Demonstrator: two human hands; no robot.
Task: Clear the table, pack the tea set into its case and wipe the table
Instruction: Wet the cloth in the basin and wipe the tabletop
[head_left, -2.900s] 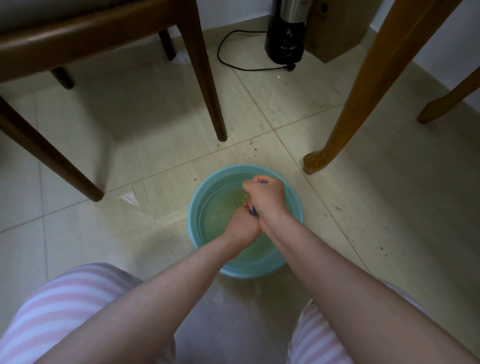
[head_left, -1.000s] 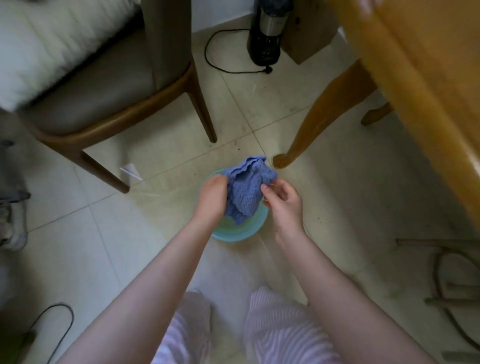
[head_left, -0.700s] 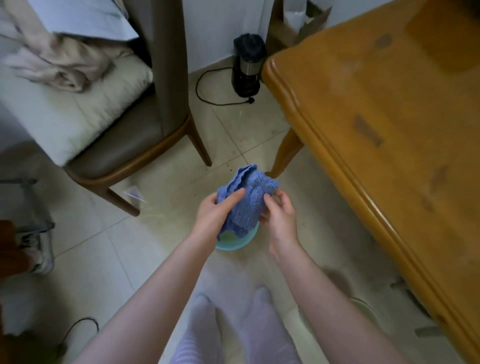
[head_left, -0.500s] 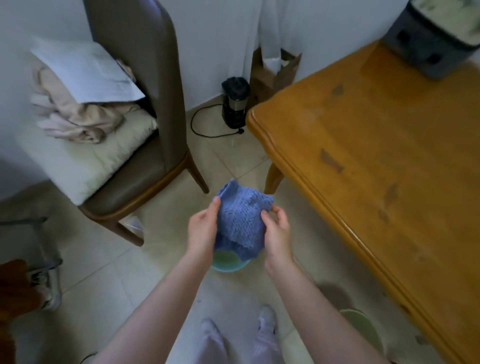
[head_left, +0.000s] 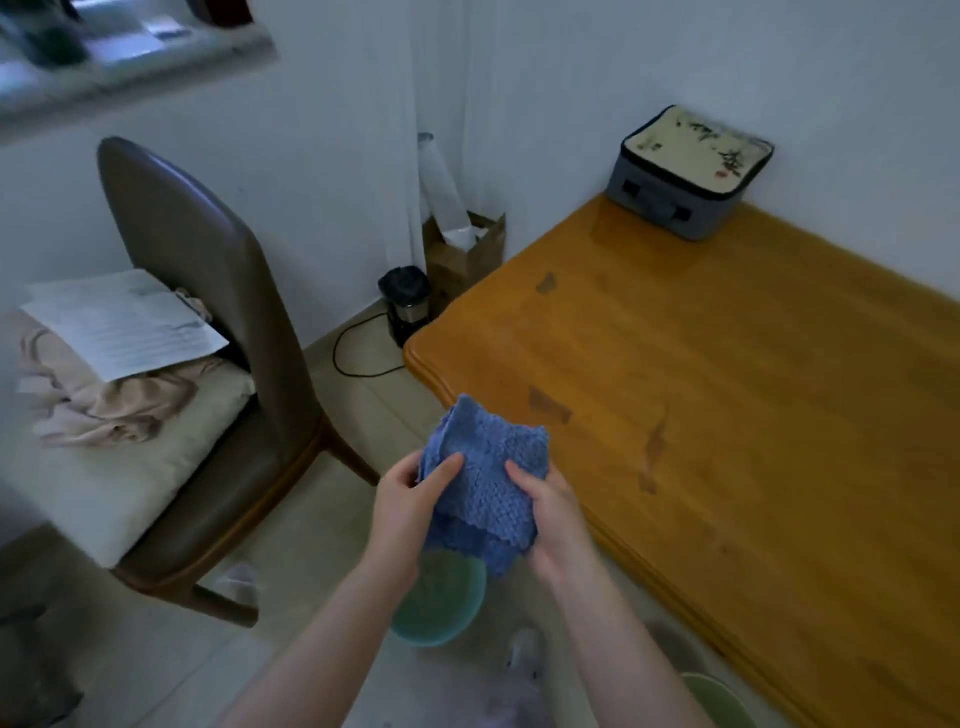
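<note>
Both hands hold a blue knitted cloth (head_left: 485, 480) in front of me, beside the near left corner of the wooden table (head_left: 727, 395). My left hand (head_left: 408, 506) grips its left edge, thumb on top. My right hand (head_left: 553, 512) grips its right edge. The cloth hangs folded over the teal basin (head_left: 441, 605) on the floor below. A grey zipped tea set case (head_left: 685, 174) with a cream printed lid sits shut at the table's far corner by the wall.
A brown chair (head_left: 208, 332) with a cushion, beige clothes and papers (head_left: 119, 325) stands at left. A black appliance (head_left: 405, 304) with a cord and a cardboard box (head_left: 465, 254) stand by the wall. A green bin rim (head_left: 717, 699) shows at the bottom right.
I have risen from crouching over the basin, where both hands wrung the cloth. The cloth came up out of the basin and is spread between both hands; the tabletop and case came into view.
</note>
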